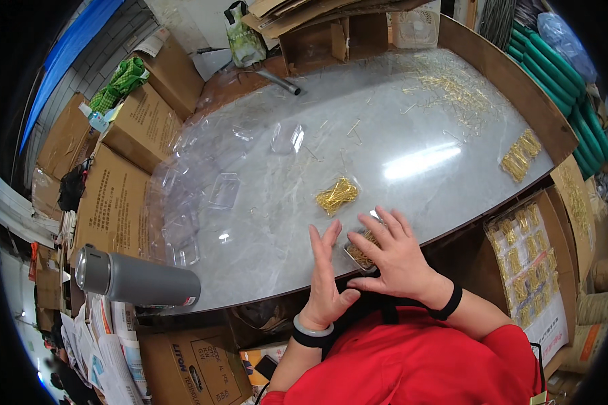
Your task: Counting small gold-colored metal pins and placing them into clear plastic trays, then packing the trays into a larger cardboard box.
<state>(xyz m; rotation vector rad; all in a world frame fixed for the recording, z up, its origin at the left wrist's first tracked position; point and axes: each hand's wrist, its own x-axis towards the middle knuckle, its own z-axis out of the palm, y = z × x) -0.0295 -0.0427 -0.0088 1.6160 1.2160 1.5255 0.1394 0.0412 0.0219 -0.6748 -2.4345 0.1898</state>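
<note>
Near the front edge of the table, a small clear plastic box with gold wire pieces in it sits partly under my right hand. The fingers of that hand are spread over the box; whether they touch it is hidden. Just left of the box, my left hand is held edge-on with fingers stretched out, holding nothing. Beyond both hands lies a small heap of gold wire hooks on the grey marbled table top.
Empty clear plastic boxes crowd the table's left side. A grey flask lies at the front left. Loose gold hooks scatter at the far right, with bundled ones nearer. A metal tube rests at the back. Cardboard boxes stand left.
</note>
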